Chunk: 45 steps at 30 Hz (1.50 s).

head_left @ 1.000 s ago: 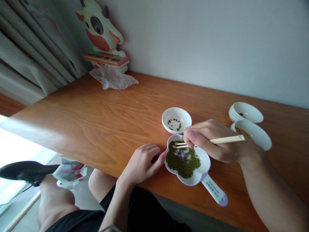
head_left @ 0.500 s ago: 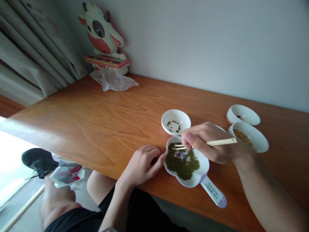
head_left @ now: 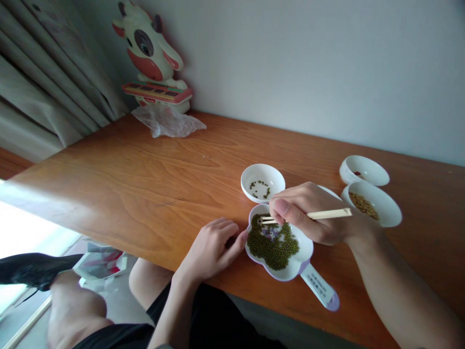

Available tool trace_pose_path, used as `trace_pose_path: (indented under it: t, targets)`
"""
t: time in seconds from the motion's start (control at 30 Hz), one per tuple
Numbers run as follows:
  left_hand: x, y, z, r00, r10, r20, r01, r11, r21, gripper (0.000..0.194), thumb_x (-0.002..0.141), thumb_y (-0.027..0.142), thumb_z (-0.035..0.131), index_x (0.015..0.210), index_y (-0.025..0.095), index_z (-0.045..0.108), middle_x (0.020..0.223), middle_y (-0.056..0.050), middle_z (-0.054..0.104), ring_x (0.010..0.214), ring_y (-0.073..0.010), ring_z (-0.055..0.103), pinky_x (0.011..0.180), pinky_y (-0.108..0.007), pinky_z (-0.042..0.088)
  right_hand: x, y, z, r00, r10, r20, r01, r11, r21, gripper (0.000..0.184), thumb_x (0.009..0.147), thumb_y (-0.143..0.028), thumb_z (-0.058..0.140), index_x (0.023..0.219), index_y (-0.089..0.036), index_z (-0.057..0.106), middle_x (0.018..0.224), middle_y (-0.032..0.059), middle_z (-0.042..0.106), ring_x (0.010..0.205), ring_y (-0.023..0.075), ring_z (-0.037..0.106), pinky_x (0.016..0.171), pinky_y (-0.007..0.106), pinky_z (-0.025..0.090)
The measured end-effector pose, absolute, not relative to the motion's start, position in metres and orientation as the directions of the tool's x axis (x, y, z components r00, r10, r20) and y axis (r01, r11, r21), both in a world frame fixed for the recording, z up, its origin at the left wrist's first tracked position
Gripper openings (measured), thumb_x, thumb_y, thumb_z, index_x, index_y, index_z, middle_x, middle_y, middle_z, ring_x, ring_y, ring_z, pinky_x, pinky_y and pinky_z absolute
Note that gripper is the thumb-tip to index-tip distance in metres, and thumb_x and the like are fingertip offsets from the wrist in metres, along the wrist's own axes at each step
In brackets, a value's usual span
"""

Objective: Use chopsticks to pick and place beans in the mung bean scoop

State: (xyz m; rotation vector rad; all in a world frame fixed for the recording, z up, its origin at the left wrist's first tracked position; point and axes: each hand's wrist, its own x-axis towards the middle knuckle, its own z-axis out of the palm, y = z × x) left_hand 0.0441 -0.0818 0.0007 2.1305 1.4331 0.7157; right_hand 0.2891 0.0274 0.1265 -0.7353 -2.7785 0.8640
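Note:
Chopsticks (head_left: 329,214) are pinched in my right hand (head_left: 308,213). Their tips reach down among green mung beans (head_left: 274,249) in a white flower-shaped dish (head_left: 305,245) with a lilac rim and a short handle (head_left: 320,287). Whether a bean is caught between the tips is too small to tell. My left hand (head_left: 218,247) lies on the table at the dish's left side, holding nothing, its fingers loosely bent and apart from the thumb. The thumb tip touches the rim. Just behind the dish stands a round white bowl (head_left: 278,183) with a few scattered beans inside.
To the right, one white bowl (head_left: 390,211) holds yellowish-brown grains and another (head_left: 378,174) has a few dark reddish pieces. A further bowl (head_left: 329,191) is mostly hidden behind my right hand. A cow toy keyboard (head_left: 156,92) and crumpled plastic bag (head_left: 170,121) sit at the back left.
The view has shifted slightly. My foot, below the table at the left, has swung further left. Both hands, the chopsticks and the dish stay in nearly the same places.

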Motion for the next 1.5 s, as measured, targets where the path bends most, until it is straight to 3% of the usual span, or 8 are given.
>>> trace_pose_path:
  t: [0.67,0.93,1.5]
  targets:
    - [0.0445,-0.082,0.0008,0.317,0.94,0.123,0.685,-0.317,0.656,0.046,0.117,0.044,0.042,0.077,0.021,0.047,0.076,-0.001,0.057,0.074,-0.0177,0.055,0.073,-0.032,0.039,0.2936,0.0297,0.1245,-0.873,0.484,0.054,0.364,0.722,-0.589,0.054,0.115,-0.048,0.032,0.078,-0.019,0.058,0.072,0.0004,0.059,0.065,0.014,0.049,0.068,0.034,0.029]
    - [0.0434,-0.082,-0.0029,0.315,0.938,0.142,0.687,-0.328,0.649,0.045,0.117,0.043,0.043,0.077,0.021,0.047,0.076,-0.001,0.057,0.073,-0.0177,0.054,0.072,-0.032,0.038,0.287,0.0264,0.1256,-0.877,0.48,-0.007,0.4,0.722,-0.565,0.061,0.116,-0.054,0.026,0.077,-0.02,0.056,0.071,-0.0006,0.058,0.064,0.013,0.047,0.066,0.034,0.028]
    - [0.0435,-0.0819,-0.0018,0.312,0.939,0.147,0.683,-0.329,0.652,0.046,0.117,0.043,0.043,0.077,0.021,0.047,0.075,0.0,0.056,0.073,-0.0176,0.054,0.072,-0.032,0.037,0.2858,0.0259,0.1231,-0.878,0.477,0.019,0.389,0.738,-0.552,0.061,0.116,-0.053,0.025,0.077,-0.019,0.057,0.071,0.0,0.059,0.065,0.013,0.049,0.067,0.033,0.03]
